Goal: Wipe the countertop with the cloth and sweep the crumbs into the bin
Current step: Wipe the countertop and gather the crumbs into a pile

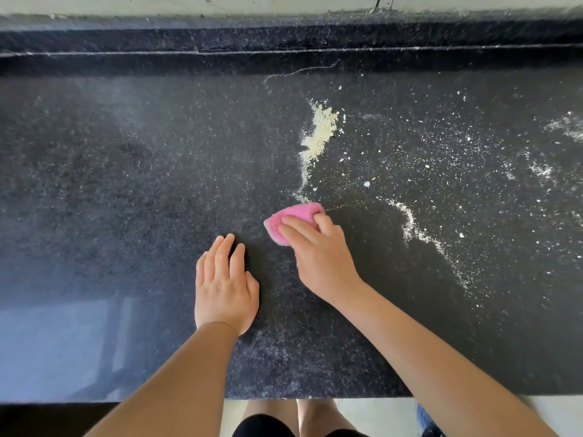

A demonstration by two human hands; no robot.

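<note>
A pink cloth [291, 217] lies bunched on the black speckled countertop [126, 184] near its middle. My right hand [318, 253] grips the cloth from the near side, fingers curled over it. My left hand [224, 285] rests flat on the countertop just left of the cloth, fingers straight and together. A pile of pale yellow crumbs [318, 132] sits beyond the cloth, with a thin trail running down to the cloth's far edge. A second crumb line [422, 238] curves away to the right. No bin is in view.
Fine white specks [473, 146] are scattered over the right half of the counter. A raised dark ledge [284, 39] runs along the back. The counter's front edge [315, 397] is below my forearms, with pale floor and my legs beyond it.
</note>
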